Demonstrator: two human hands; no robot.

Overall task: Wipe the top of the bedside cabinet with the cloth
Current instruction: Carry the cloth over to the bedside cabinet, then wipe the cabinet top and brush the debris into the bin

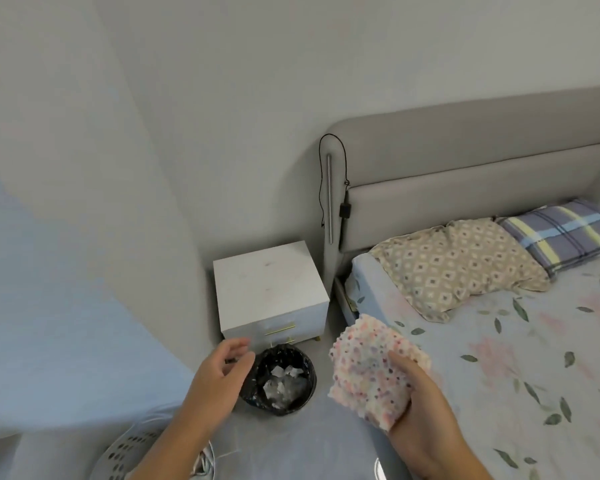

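Right hand [420, 407] grips bobbly pastel-speckled cloth [371, 372] | left hand [219, 372] open, empty | cabinet top [267, 282] white, faintly smudged

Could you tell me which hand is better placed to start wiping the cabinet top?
Probably the right hand: it already holds the cloth. The left hand is empty and open, above the bin, though it is slightly nearer the bedside cabinet.
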